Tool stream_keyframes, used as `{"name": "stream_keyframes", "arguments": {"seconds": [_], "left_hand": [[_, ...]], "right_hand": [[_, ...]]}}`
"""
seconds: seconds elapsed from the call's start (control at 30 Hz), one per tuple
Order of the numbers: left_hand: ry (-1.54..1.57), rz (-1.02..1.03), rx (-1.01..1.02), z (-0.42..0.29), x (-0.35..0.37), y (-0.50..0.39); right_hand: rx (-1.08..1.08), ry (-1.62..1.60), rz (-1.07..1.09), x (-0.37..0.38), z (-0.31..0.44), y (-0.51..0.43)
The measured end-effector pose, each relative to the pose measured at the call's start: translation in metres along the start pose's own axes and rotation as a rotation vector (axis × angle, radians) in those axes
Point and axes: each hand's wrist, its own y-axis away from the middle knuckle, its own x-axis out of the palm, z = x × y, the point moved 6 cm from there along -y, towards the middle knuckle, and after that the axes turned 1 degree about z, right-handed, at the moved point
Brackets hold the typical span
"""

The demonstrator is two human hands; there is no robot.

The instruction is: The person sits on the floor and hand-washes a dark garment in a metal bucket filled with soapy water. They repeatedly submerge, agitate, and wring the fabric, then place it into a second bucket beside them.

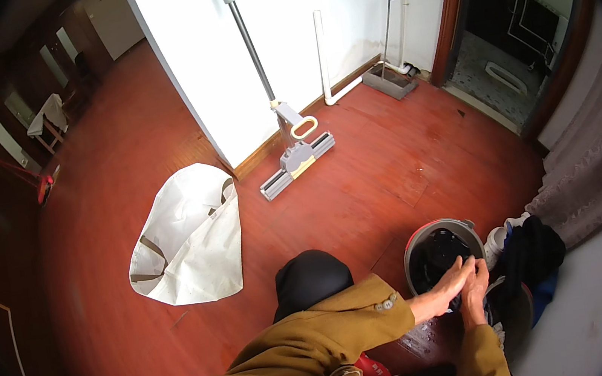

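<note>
A grey bucket [477, 239] with a red band at its rim stands on the floor at the lower right. Dark wet cloth [436, 254] lies in it. Over the bucket's near right side, my left hand [454, 280] and my right hand [474, 289] are pressed together, fingers curled and touching. A dark bit of the cloth shows between my wrists, so both hands appear closed on it; most of what they grip is hidden by the fingers. Just right of my right wrist is a second bucket [528, 303] with dark clothes in it.
A white fabric bag [204, 257] lies on the red floor [305, 221]. A sponge mop [297, 160] leans against the white wall, and a long-handled dustpan [390, 82] stands in the corner. Dark clothes [534, 248] are heaped beside white shoes [495, 242]. The floor is wet near the buckets.
</note>
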Motion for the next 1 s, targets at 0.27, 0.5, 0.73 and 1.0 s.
{"name": "stream_keyframes", "arguments": {"seconds": [0.27, 0.5, 0.73, 1.0], "left_hand": [[0.278, 0.068, -0.021, -0.009, -0.014, -0.017], [-0.013, -0.030, -0.109, 0.009, -0.003, -0.006], [0.193, 0.072, 0.001, -0.005, -0.020, -0.025], [0.024, 0.049, -0.033, -0.003, -0.008, -0.012]], "right_hand": [[0.007, -0.197, 0.049, 0.018, -0.019, 0.003], [0.308, -0.217, -0.086, 0.010, -0.040, -0.013], [-0.012, -0.193, 0.047, 0.025, -0.019, -0.001], [0.095, -0.122, 0.013, 0.015, -0.020, -0.003]]}}
